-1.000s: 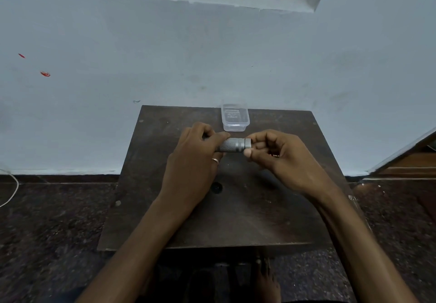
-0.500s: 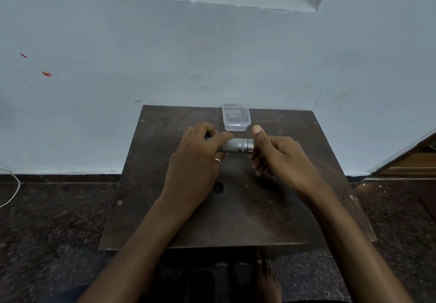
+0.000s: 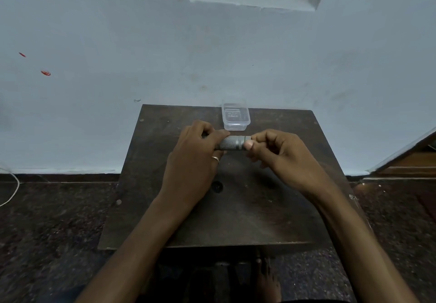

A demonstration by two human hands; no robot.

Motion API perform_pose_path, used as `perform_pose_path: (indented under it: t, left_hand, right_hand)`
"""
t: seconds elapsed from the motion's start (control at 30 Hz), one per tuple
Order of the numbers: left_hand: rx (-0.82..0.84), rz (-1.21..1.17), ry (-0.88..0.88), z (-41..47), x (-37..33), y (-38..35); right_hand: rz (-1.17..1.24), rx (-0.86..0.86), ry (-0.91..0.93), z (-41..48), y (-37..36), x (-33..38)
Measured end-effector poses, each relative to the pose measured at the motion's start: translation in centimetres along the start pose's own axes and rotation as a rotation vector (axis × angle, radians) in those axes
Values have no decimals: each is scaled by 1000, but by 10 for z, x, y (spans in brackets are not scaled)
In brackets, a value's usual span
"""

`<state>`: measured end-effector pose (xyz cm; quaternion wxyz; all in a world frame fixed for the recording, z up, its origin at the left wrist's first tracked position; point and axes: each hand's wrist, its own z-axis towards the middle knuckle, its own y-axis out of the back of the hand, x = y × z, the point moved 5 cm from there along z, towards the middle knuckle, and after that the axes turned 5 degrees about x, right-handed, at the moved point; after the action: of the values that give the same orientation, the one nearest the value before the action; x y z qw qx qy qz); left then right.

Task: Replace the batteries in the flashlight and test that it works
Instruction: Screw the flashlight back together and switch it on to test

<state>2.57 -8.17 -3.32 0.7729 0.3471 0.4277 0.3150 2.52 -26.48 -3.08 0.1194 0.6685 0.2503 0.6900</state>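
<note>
Over dark table [image 3: 236, 208], flashlight [image 3: 232, 142] between left hand [image 3: 195, 158] and right hand [image 3: 280, 154].

Two bare forearms, no sleeves in view. Left hand [image 3: 192, 161]: one plain, pale metal ring [image 3: 215, 158] on a finger. Right hand [image 3: 280, 157]: no ring or band visible; thumbnail short. A bare foot [image 3: 267, 279] shows at the bottom edge.

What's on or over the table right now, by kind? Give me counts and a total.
Flashlight: 1, held over the table, with the left hand in a grip on one end and the right hand on the other.
Clear plastic container: 1, at the table's far edge.
Loose batteries: 0 visible.
Total: 2 things.
</note>
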Motion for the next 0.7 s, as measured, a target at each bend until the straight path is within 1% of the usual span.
perform_pose_path:
  t: [0.07,0.1,0.23,0.33,0.4,0.47,0.53,0.6,0.7]
  left_hand:
    - [-2,-6,4,0,-1,0]
    - [-2,-5,3,-1,-2,0]
    - [-8,-4,-3,-2,-3,0]
    - [0,-1,4,-2,-2,0]
    - [1,-1,15,-1,0,1]
    - [-5,-4,27,0,1,2]
    - [-11,1,25,0,2,3]
    - [-12,3,21,0,3,3]
    - [-8,7,18,0,3,2]
  right_hand:
    - [-69,-1,-14,-1,-3,3]
    - [-65,-10,-36,-2,-5,5]
    - [26,-71,-190,-2,-11,4]
    - [65,-69,-244,-1,-13,2]
    - [64,-70,-217,-2,-12,3]
    - [19,-70,-128,-1,-8,3]
    - [56,-39,-48,0,-6,4]
    - [131,-2,-6,1,-4,2]
    - [126,-8,3,1,-4,1]
